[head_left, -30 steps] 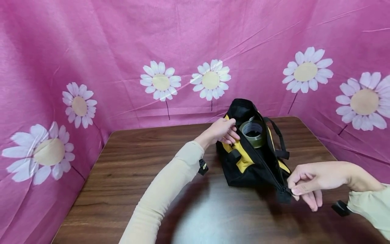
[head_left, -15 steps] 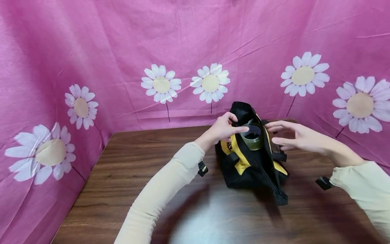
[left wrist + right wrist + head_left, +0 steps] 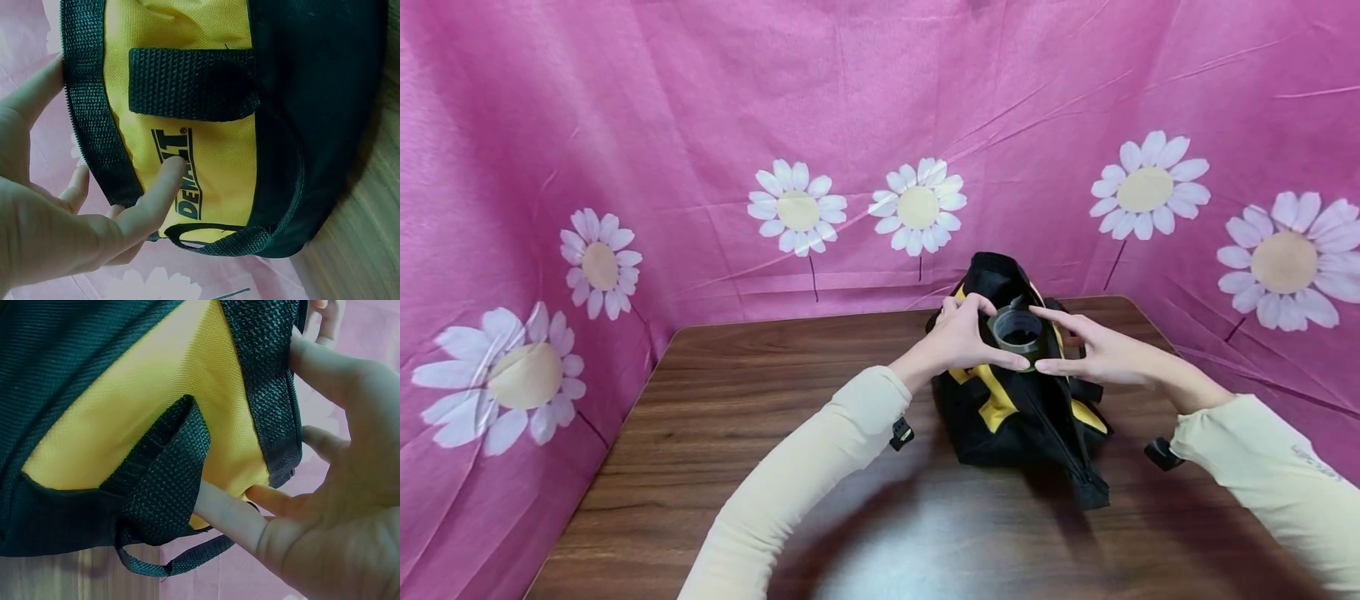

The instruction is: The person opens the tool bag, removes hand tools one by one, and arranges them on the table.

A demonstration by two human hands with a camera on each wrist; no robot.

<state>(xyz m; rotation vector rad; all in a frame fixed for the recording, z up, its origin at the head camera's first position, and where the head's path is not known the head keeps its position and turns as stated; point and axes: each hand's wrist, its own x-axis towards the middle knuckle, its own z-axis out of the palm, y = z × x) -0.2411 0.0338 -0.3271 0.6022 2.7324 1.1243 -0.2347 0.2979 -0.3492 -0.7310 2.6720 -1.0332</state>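
Note:
A black and yellow tool bag [image 3: 1000, 442] stands unzipped on the table, with a roll of tape [image 3: 997, 327] sitting in its mouth. My left hand [image 3: 953, 337] straddles the bag's left rim. Its thumb and index finger lie by the tape, while other fingers are outside, in front of the lettering [image 3: 189, 199] in the left wrist view. On the opposite rim, my right hand [image 3: 1101, 354] has thumb and index finger at the tape's right side; lower fingers lie by a strap [image 3: 165, 475] in the right wrist view. Neither hand plainly grips the tape.
The brown wooden table [image 3: 730, 417] extends left and in front of the bag. A pink cloth [image 3: 700, 125] with printed white daisies hangs behind and along both sides. The bag's zippered end [image 3: 1092, 487] points toward the near right.
My right hand has left the bag's near zippered end and moved up and left to the tape. My left fingers have spread, and its thumb has swung over the rim beside the tape.

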